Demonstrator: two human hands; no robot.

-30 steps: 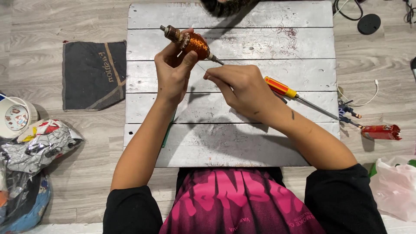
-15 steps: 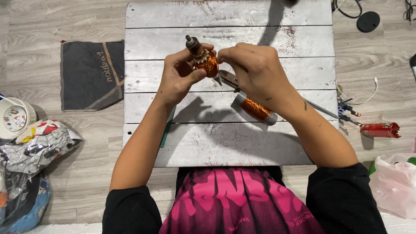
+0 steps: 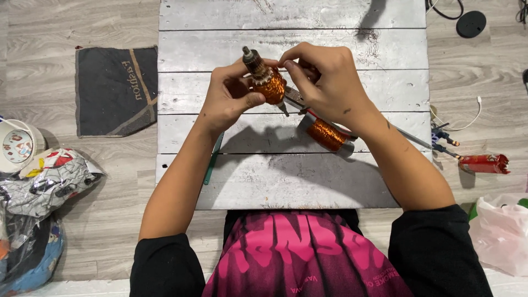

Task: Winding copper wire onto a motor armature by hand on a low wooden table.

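My left hand (image 3: 231, 99) grips a small motor armature (image 3: 268, 82) wound with copper wire, holding it tilted above the white plank board (image 3: 291, 176), its grey shaft end pointing up and left. My right hand (image 3: 330, 82) meets it from the right, with fingertips pinched on the armature's upper end. A thin metal tool tip (image 3: 291, 99) pokes out under the right palm. A spool of copper wire (image 3: 326, 135) lies on the board just below my right wrist, partly covered by it.
A long metal shaft (image 3: 413, 140) lies across the board's right edge, beside small wire bits and a red tool (image 3: 484, 163). A dark cloth (image 3: 115, 91) is on the floor at left, crumpled bags (image 3: 44, 181) lower left, a white bag (image 3: 500, 231) lower right.
My left hand brought the armature down and closer to me. My right hand moved left and up from the board's middle onto the armature, uncovering the copper spool.
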